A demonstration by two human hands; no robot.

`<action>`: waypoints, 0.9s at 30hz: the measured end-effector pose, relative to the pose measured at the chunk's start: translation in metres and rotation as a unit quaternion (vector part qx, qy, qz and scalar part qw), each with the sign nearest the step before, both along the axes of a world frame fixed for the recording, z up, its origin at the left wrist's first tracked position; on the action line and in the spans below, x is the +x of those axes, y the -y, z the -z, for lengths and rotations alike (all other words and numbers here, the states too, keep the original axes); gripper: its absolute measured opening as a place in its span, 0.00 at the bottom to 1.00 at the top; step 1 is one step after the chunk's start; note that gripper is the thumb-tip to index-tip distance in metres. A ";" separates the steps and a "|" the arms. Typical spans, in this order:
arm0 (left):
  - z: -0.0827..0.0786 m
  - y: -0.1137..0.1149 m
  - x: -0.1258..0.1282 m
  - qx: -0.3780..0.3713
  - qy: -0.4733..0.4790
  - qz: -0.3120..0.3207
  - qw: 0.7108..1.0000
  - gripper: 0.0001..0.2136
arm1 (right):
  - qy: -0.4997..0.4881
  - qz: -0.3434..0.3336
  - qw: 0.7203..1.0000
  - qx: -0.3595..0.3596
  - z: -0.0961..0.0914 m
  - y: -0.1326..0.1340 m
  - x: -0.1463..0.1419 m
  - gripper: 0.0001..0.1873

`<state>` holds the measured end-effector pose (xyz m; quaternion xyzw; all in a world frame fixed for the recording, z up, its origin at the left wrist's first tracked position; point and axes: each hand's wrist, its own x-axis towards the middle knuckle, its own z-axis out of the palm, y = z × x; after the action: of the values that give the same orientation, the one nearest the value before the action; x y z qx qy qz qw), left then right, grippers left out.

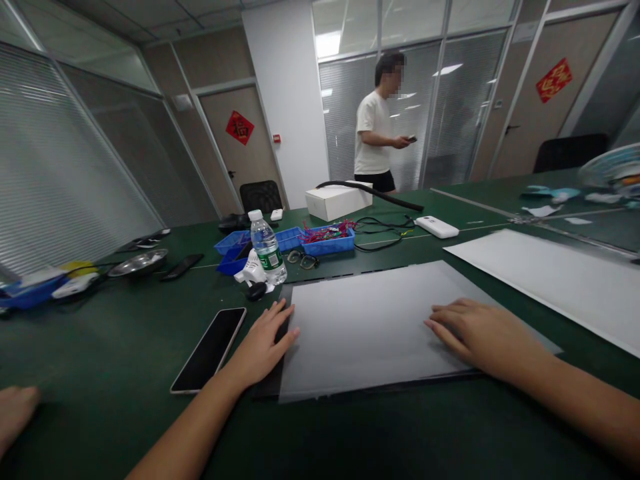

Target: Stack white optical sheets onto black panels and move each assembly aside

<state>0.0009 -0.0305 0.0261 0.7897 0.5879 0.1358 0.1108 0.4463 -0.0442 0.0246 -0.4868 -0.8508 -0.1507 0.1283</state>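
A translucent whitish sheet (360, 327) lies flat on top of a dark sheet (270, 387), whose edge shows along the left and front. My left hand (267, 337) rests at the sheet's left edge, fingers spread, with nothing held. On the right part of the same sheet lies my right hand (475, 333), palm down, fingers stretched out towards the left. What is under its palm is hidden. A dark-screened tablet or large phone (210, 350) lies just left of my left hand.
Beyond the sheet stand a water bottle (267, 250), a blue tray of wires (327, 243), glasses (303, 259) and a white box (337, 200). A white board (555, 280) lies right. Another person's hand (15, 413) shows at lower left; a person (375, 130) stands behind the table.
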 end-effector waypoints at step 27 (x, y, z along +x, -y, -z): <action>0.003 -0.002 -0.001 0.006 -0.043 -0.003 0.999 0.32 | -0.055 0.397 0.903 -0.156 0.022 -0.068 0.151 0.36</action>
<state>0.0002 -0.0288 0.0231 0.7939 0.5935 0.1051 0.0801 0.5977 0.0242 0.0025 -0.8055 -0.5914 -0.0272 0.0270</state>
